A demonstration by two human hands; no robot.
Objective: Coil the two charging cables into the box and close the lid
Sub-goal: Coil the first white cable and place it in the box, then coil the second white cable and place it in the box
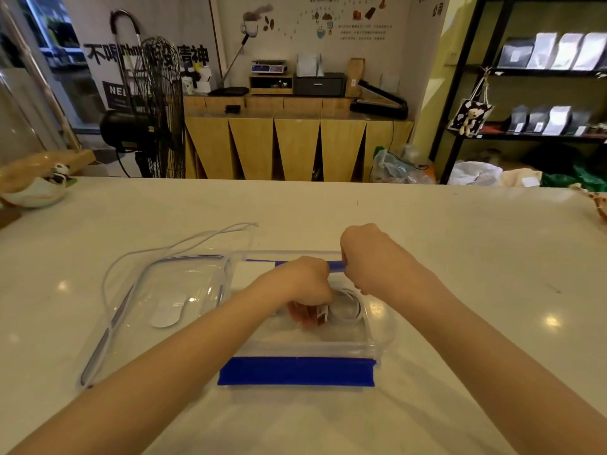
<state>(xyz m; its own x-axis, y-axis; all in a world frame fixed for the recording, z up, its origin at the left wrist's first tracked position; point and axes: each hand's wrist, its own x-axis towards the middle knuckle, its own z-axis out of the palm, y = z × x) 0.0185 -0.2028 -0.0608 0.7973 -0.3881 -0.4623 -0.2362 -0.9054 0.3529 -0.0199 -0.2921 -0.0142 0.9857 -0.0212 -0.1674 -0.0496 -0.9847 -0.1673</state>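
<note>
Left grip (300, 284) reaches down into the clear box (382, 336), fingers curled around the coiled white cable (353, 307) that lies inside it, a white plug end showing just below the knuckles. Right grip (368, 257) is closed in a fist over the far rim of the box, beside the blue clasp (335, 267) there — whether it clamps the clasp or only presses on it I cannot tell. A second blue clasp (295, 371) lies folded out flat at the near edge. The clear lid (157, 303) rests on the white table (460, 241) just left of the box, touching it. The second white cable (170, 249) runs loose and uncoiled along the lid's far and left sides.
</note>
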